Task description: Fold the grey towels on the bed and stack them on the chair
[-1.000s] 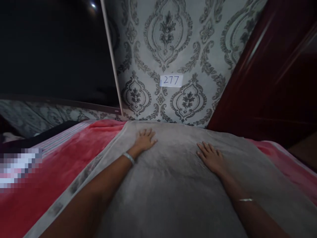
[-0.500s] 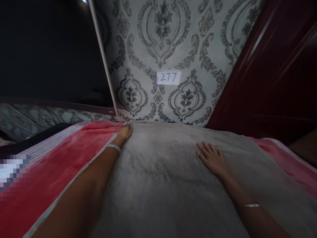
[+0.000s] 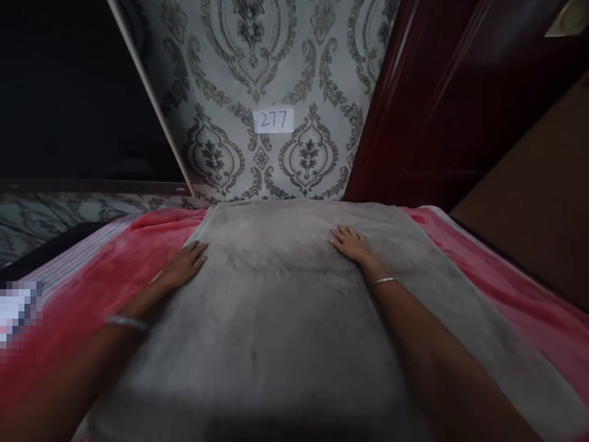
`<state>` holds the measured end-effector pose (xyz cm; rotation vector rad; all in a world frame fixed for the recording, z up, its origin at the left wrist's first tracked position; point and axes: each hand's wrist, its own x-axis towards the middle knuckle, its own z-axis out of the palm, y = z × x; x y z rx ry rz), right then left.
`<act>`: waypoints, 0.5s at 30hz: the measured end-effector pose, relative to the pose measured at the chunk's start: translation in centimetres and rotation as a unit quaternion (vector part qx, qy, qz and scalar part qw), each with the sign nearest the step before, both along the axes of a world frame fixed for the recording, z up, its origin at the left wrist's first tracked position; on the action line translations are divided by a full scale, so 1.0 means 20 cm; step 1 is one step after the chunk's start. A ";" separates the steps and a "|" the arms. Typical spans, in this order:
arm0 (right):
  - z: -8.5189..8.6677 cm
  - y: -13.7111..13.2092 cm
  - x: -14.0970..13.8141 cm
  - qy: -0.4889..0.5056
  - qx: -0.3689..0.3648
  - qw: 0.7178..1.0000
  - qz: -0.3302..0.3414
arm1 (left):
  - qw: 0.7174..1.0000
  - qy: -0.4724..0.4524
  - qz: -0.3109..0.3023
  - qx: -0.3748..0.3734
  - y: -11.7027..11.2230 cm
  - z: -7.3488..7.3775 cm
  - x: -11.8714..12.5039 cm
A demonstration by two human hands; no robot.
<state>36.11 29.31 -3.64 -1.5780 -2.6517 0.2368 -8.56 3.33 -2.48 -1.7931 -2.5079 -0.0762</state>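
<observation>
A grey plush cloth (image 3: 294, 319), like a towel or small blanket, lies spread out over a red blanket (image 3: 105, 264). At the grey cloth's left edge my left hand (image 3: 184, 265) rests with its fingers stretched out and holds nothing. My right hand (image 3: 350, 243) lies flat with spread fingers on the upper right part of the grey cloth. Faint creases run across the cloth near both hands. Each wrist wears a bracelet.
Behind the cloth stands a patterned papered wall with a paper label (image 3: 273, 120) reading 277. A large dark screen (image 3: 78, 98) is at the left. A dark red door (image 3: 427, 104) and a brown panel (image 3: 538, 202) are at the right.
My left hand has let go of the cloth's far left corner and come back along the left edge, its fingers now open. The view has turned right; my right hand stays on the cloth.
</observation>
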 end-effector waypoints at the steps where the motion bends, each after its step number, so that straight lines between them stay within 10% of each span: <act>1: 0.01 -0.05 0.03 -0.003 -0.019 1.000 0.007 | 1.000 -0.001 -0.008 0.010 -0.12 -0.03 0.01; 7: -0.10 -0.50 0.41 0.004 0.003 0.999 0.054 | 0.997 -0.019 0.008 0.069 -0.68 -0.10 0.18; 15: -0.31 -1.10 1.02 0.039 0.133 0.984 -0.111 | 0.976 -0.038 0.104 0.188 -0.82 0.00 0.44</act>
